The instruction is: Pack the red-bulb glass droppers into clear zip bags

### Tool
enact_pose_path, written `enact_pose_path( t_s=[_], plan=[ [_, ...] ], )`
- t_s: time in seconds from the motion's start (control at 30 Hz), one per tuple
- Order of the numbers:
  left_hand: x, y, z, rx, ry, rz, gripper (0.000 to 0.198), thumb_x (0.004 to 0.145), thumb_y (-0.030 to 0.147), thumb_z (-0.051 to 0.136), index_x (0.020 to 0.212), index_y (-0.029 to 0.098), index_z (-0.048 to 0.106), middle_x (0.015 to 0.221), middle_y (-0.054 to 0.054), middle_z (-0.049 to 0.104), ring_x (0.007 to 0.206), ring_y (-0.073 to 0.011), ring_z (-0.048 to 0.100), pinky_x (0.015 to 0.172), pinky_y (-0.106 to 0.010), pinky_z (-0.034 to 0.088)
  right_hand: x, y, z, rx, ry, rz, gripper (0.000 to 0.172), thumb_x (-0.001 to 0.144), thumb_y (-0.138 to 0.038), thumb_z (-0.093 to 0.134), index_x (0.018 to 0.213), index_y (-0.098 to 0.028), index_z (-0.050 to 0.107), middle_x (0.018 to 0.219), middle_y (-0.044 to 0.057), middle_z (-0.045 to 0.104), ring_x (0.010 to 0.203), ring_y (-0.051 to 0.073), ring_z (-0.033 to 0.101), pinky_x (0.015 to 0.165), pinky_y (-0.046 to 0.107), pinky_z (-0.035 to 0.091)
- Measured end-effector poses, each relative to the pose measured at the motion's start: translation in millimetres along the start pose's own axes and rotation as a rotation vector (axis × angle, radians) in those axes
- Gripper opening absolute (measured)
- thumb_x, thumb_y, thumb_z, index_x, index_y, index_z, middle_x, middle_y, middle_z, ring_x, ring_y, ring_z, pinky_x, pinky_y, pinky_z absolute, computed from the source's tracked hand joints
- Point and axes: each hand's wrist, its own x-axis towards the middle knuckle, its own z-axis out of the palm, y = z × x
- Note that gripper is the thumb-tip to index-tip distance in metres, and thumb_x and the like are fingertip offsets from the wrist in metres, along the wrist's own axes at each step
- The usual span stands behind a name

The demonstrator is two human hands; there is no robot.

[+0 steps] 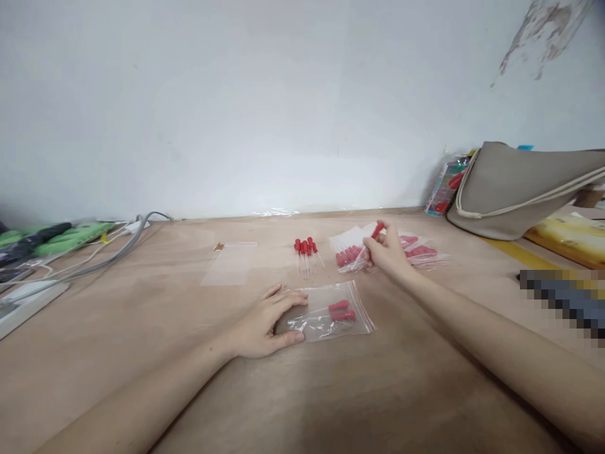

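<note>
My left hand [267, 318] rests with fingers spread, its fingertips on a clear zip bag [312, 331]. Inside that bag lie two droppers with red rubber bulbs [343, 315], side by side. Farther right, my right hand [387, 249] is closed on a dropper [377, 229] whose red bulb points up; its lower part is hard to make out. Under and around this hand are filled clear bags of red-bulbed droppers [352, 254]. Between the hands, toward the wall, several loose droppers [305, 247] lie in a bunch, bulbs away from me.
A flat clear bag [229, 265] lies left of the loose droppers. Cables [118, 249], a white power strip [31, 306] and green-and-black items [61, 236] occupy the left. At right are a grey bag [524, 186], a colourful package [447, 186] and a yellow packet [567, 239]. A wall [283, 126] closes the back.
</note>
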Motion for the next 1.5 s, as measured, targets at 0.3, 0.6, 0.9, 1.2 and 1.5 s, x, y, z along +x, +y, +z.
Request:
enact_pose_path(
  t_s=[0.3, 0.6, 0.9, 1.2, 1.5],
  plan=[
    [0.6, 1.4, -1.1, 0.004, 0.009, 0.011, 0.049, 0.085, 0.043, 0.052, 0.128, 0.026, 0.037, 0.134, -0.007, 0.045, 0.123, -0.024, 0.041, 0.11, -0.049, 0.014, -64.6, 20.4, -13.2, 0.256, 0.057, 0.065, 0.061, 0.063, -0.047, 0.065, 0.107, -0.026, 0.028, 0.065, -0.007, 0.046, 0.052, 0.015, 0.058, 0.047, 0.03, 0.051],
    [0.4, 0.5, -0.7, 0.013, 0.002, 0.001, 0.049, 0.085, 0.042, 0.053, 0.128, 0.026, 0.036, 0.134, -0.005, 0.045, 0.124, -0.0227, 0.041, 0.111, -0.048, 0.014, -72.3, 14.3, -9.0, 0.377, -0.125, 0.15, 0.054, 0.063, -0.05, 0.067, 0.098, -0.024, 0.034, 0.064, -0.007, 0.053, 0.053, 0.013, 0.061, 0.051, 0.027, 0.051],
    [-0.1, -0.8, -0.1, 0.03, -0.011, -0.001, 0.051, 0.086, 0.042, 0.052, 0.131, 0.026, 0.033, 0.134, -0.005, 0.045, 0.123, -0.0226, 0.042, 0.111, -0.047, 0.013, -66.8, 22.5, -23.8, 0.227, -0.316, 0.119, 0.04, 0.067, -0.047, 0.067, 0.089, -0.019, 0.051, 0.08, 0.002, 0.061, 0.07, 0.014, 0.06, 0.069, 0.031, 0.05],
    [0.3, -0.7, 0.2, 0.038, -0.003, 0.007, 0.051, 0.086, 0.042, 0.051, 0.131, 0.025, 0.033, 0.133, -0.005, 0.045, 0.122, -0.0224, 0.042, 0.111, -0.047, 0.013, -61.2, 20.9, -20.8, -0.275, -0.537, -0.376, 0.02, 0.072, -0.037, 0.065, 0.081, -0.02, 0.07, 0.088, 0.006, 0.056, 0.084, 0.017, 0.053, 0.077, 0.032, 0.044],
    [1.4, -0.7, -0.1, 0.059, -0.011, -0.005, 0.052, 0.086, 0.043, 0.051, 0.131, 0.026, 0.033, 0.134, -0.005, 0.045, 0.123, -0.0224, 0.042, 0.111, -0.048, 0.013, -61.7, 25.2, 2.2, -0.349, -0.328, -0.068, 0.019, 0.066, -0.032, 0.065, 0.064, -0.014, 0.065, 0.062, 0.003, 0.059, 0.058, 0.014, 0.052, 0.054, 0.025, 0.041]
  ],
)
